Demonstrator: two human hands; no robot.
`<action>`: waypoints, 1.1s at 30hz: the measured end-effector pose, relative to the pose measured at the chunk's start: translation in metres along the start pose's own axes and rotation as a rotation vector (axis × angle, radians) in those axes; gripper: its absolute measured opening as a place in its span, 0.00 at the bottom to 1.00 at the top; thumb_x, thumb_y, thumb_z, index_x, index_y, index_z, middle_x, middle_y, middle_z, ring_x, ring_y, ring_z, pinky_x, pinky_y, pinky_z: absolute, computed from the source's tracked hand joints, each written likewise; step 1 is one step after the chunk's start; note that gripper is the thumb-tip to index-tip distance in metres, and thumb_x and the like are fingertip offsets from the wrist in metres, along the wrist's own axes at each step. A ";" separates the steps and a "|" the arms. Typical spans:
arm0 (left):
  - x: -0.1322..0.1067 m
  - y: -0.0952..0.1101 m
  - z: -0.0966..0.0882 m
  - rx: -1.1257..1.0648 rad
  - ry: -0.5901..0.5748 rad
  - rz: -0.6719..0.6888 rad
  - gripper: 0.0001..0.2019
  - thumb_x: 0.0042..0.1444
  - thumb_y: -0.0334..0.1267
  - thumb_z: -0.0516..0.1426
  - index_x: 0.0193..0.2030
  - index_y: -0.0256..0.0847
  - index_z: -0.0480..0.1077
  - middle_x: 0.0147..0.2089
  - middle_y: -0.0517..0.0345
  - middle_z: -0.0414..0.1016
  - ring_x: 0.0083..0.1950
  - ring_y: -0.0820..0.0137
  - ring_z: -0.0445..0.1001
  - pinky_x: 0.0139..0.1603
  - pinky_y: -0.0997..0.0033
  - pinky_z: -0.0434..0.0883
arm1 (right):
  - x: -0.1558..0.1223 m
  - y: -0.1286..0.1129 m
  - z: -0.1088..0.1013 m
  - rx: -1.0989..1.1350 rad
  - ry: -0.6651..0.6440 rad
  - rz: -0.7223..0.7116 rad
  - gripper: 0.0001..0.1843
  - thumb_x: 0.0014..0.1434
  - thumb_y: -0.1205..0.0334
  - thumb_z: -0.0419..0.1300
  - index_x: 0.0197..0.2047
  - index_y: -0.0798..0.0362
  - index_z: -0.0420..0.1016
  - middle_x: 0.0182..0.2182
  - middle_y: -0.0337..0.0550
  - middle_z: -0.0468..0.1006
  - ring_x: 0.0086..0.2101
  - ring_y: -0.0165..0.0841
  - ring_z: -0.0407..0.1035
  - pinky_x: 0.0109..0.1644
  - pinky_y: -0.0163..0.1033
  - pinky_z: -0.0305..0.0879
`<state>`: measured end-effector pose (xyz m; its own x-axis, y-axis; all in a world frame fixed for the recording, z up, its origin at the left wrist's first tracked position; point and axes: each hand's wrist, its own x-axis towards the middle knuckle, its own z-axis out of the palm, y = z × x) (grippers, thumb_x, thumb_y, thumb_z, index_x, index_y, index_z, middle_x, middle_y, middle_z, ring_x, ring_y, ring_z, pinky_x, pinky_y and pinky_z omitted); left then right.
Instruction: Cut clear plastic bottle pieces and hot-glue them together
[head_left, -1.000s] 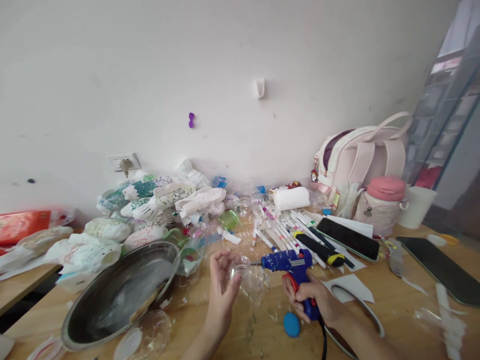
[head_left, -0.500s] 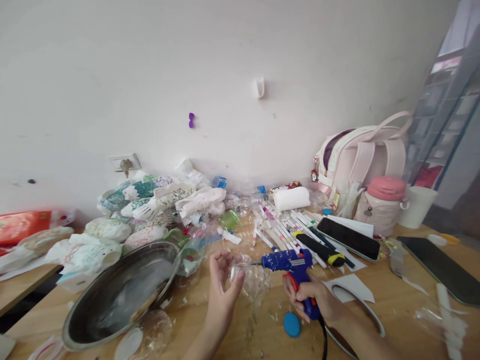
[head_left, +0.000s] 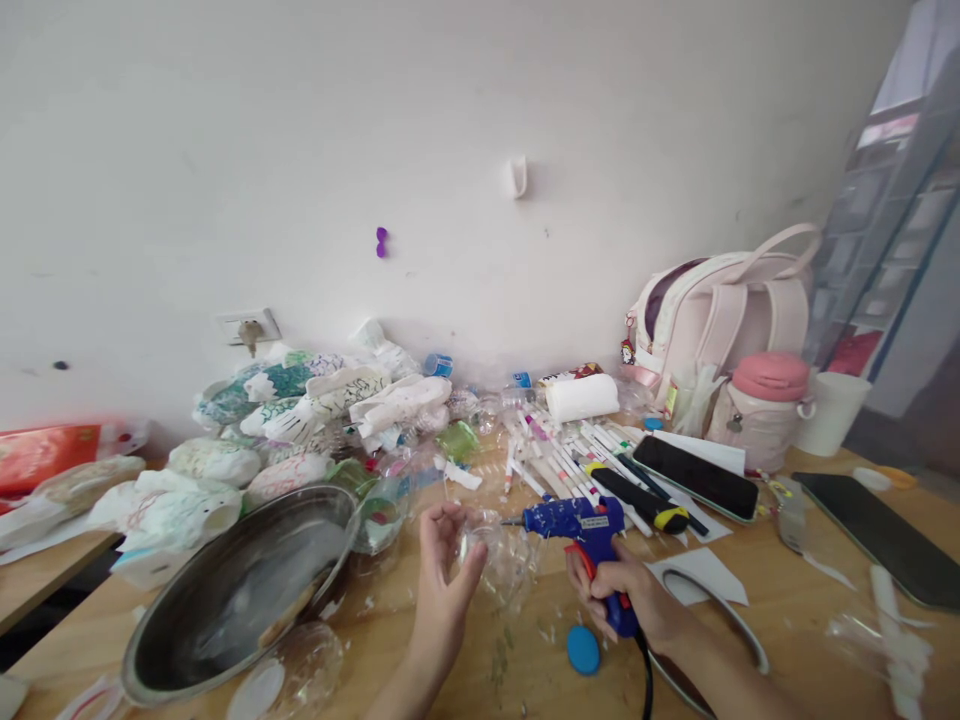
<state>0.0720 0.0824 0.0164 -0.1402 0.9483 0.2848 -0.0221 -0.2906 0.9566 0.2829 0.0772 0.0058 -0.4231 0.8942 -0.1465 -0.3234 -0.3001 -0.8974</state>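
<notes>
My right hand [head_left: 626, 595] is wrapped round the handle of a blue hot glue gun [head_left: 574, 520], fingers by its red trigger. The gun's metal nozzle points left and reaches the clear plastic piece [head_left: 506, 565]; I cannot tell whether they touch. Between the thumb and fingers of my left hand [head_left: 448, 565] is that crumpled-looking transparent piece, perhaps part of a cut bottle. A blue bottle cap [head_left: 583, 650] lies on the wooden table [head_left: 480, 670] below the gun, whose black cord runs down towards me.
An oval metal basin [head_left: 142, 640] with cloudy water stands at left. Behind it are piled paper-wrapped, marker-drawn bottles [head_left: 337, 395]. Markers [head_left: 555, 455], a yellow-black utility knife [head_left: 637, 498], phones [head_left: 697, 478], a pink-lidded bottle [head_left: 757, 420] and a pale backpack [head_left: 727, 320] crowd the right side.
</notes>
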 end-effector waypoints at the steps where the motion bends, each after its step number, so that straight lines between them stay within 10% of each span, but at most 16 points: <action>1: 0.000 0.000 0.000 0.006 0.000 0.004 0.20 0.51 0.51 0.59 0.44 0.46 0.57 0.43 0.56 0.67 0.49 0.64 0.68 0.52 0.61 0.64 | 0.000 0.000 0.000 -0.001 0.005 -0.002 0.07 0.35 0.63 0.54 0.23 0.53 0.64 0.14 0.31 0.62 0.13 0.23 0.50 0.13 0.30 0.46; 33: 0.002 0.002 0.004 0.226 0.156 0.062 0.20 0.44 0.46 0.63 0.40 0.44 0.61 0.41 0.55 0.67 0.46 0.61 0.68 0.44 0.61 0.65 | -0.001 -0.003 0.003 0.000 0.009 0.009 0.06 0.34 0.64 0.54 0.22 0.53 0.64 0.15 0.31 0.62 0.12 0.22 0.50 0.13 0.29 0.46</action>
<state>0.0752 0.0845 0.0193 -0.2858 0.8930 0.3475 0.2106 -0.2952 0.9319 0.2815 0.0762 0.0102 -0.4182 0.8945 -0.1581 -0.3199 -0.3079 -0.8960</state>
